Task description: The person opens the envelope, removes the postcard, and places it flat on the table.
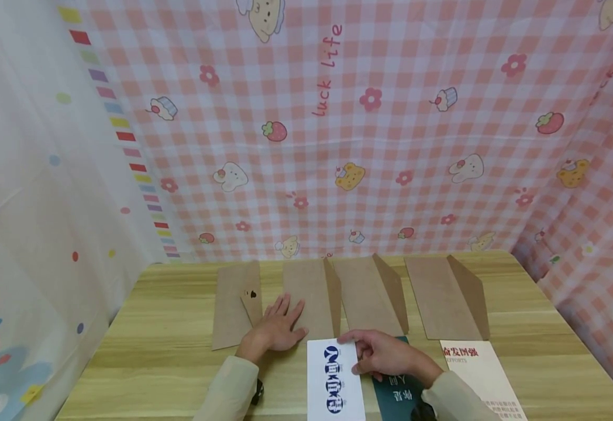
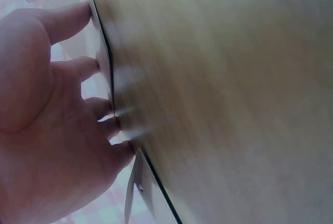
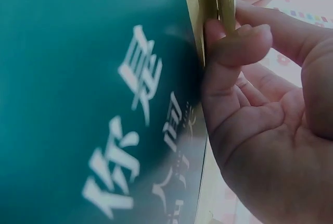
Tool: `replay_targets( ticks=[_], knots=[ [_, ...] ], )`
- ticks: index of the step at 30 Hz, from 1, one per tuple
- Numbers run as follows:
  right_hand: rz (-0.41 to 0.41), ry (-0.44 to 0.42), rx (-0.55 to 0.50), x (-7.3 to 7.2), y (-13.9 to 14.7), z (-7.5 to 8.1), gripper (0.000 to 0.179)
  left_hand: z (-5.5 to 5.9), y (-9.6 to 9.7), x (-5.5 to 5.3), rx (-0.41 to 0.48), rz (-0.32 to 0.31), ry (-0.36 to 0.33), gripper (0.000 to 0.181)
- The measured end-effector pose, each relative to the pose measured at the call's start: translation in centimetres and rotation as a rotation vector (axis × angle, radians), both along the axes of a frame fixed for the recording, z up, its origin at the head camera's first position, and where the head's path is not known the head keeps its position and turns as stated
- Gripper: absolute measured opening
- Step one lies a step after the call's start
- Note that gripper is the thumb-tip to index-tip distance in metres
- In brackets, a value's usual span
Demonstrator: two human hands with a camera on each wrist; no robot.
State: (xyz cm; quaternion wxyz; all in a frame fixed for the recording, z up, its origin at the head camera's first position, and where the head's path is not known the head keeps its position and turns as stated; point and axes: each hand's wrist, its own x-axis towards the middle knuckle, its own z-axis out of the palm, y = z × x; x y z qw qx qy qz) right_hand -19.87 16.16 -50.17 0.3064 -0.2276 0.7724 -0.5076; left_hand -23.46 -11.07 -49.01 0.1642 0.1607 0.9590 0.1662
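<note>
1. The right hand (image 1: 385, 354) pinches the white card (image 1: 321, 374) at its right edge, near the upper corner; thumb and index finger are clamped on it, while the other fingers curl in beneath.
2. The white card is at the near side of the desk (image 1: 112, 362), just below the second envelope from the left (image 1: 306, 286), with a column of dark blue printed characters facing up; its lower end runs out of the head view.
3. The left hand (image 1: 274, 332) lies palm down with fingers spread apart — thumb and index finger rest on that second envelope, the others by its left edge.
4. The leftmost envelope (image 1: 228, 304) is just beside the left hand, its flap folded over and bearing a small dark mark.
5. The third envelope (image 1: 359, 295) and the rightmost envelope (image 1: 430, 298) lie farther right; like the second, each has its pointed flap opened out to the right.
6. The green card (image 1: 401, 400), with white characters, lies under the right hand and wrist, partly covered by them.
7. The cream card (image 1: 480, 374), with red lettering, lies to the right, below the rightmost envelope.
8. Behind the desk hangs a pink-and-white checked cloth (image 1: 327, 140) — printed with cupcakes, strawberries and flowers.
</note>
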Motion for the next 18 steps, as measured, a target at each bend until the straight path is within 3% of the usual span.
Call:
replay_targets(
  ticks=[18],
  knots=[
    [0.009,0.0,0.019,0.08,-0.32,0.52,0.055,0.08,-0.06,0.07,0.004,-0.007,-0.013,0.066]
  ],
)
